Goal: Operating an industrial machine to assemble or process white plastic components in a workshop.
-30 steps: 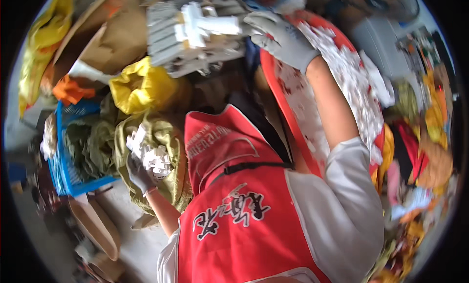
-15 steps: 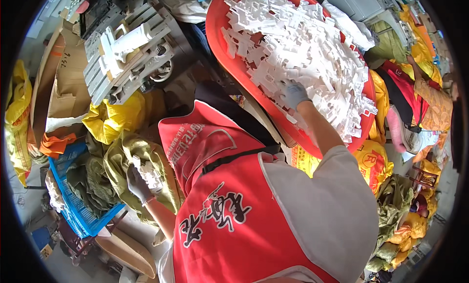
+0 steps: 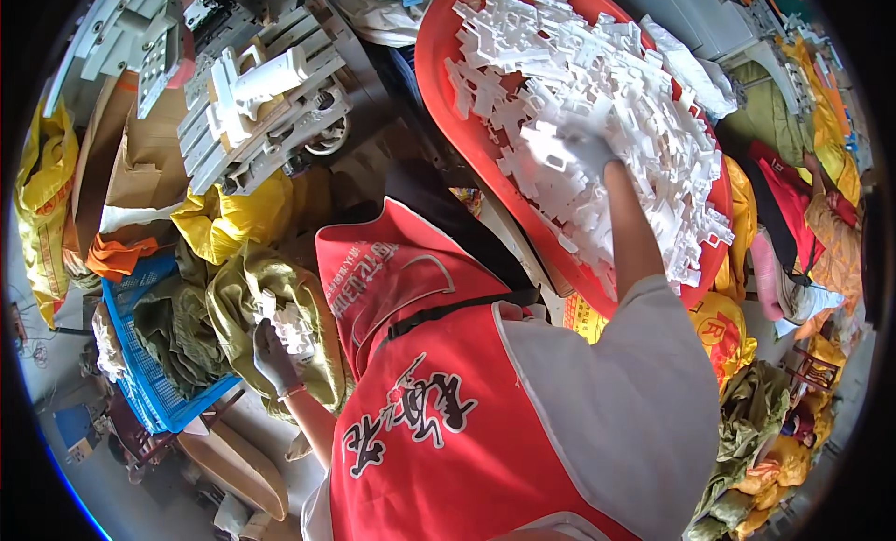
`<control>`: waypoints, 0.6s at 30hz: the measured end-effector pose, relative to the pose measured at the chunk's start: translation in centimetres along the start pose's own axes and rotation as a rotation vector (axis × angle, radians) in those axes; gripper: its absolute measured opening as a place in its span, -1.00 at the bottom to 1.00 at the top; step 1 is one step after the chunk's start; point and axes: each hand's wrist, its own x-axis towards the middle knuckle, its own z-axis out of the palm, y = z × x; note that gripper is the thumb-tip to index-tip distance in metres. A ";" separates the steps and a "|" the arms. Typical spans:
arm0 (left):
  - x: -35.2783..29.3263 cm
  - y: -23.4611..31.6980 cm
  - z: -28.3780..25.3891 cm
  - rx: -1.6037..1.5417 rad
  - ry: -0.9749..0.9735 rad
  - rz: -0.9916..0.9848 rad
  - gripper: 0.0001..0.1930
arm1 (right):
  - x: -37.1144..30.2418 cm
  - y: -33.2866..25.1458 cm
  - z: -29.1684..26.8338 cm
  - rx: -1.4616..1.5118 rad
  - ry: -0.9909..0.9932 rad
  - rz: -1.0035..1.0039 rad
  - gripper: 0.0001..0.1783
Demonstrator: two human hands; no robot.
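Note:
My right hand [image 3: 588, 152], in a grey glove, reaches over a large red tub [image 3: 437, 74] heaped with flat white plastic parts [image 3: 523, 102]. Motion smears its fingers. A bright white part [image 3: 549, 147] lies right at the fingertips, but whether it is gripped does not show. On the left, my gloved left hand [image 3: 273, 359] rests at the mouth of an olive-green woven sack [image 3: 229, 308]. Several white parts [image 3: 294, 336] lie inside the sack beside that hand. Its fingers point into the sack and are partly hidden, so their grip is unclear.
A slatted grey machine [image 3: 261, 102] with a white block on top stands at the upper left. Beside the sack is a blue plastic crate [image 3: 154, 392] with folded green sacks. Cardboard [image 3: 145, 163] and yellow sacks [image 3: 233, 219] lie nearby. Another person's arm [image 3: 814, 172] shows at the far right.
My right hand has moved slightly right and up across the white parts and is now blurred. My left hand stays at the sack. The whole view has shifted a little.

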 end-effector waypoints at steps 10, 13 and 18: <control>1.1 3.3 1.6 -0.051 -0.012 0.118 -0.74 | -2.9 -6.5 3.7 -0.441 -0.206 0.083 -0.36; 2.1 2.6 1.9 -0.131 -0.013 0.212 -0.74 | -3.6 -7.7 6.9 -0.391 -0.060 0.154 -0.39; 4.5 9.4 0.9 -0.018 0.039 0.418 -0.79 | -1.0 -3.2 9.7 -0.535 -0.010 0.208 -0.32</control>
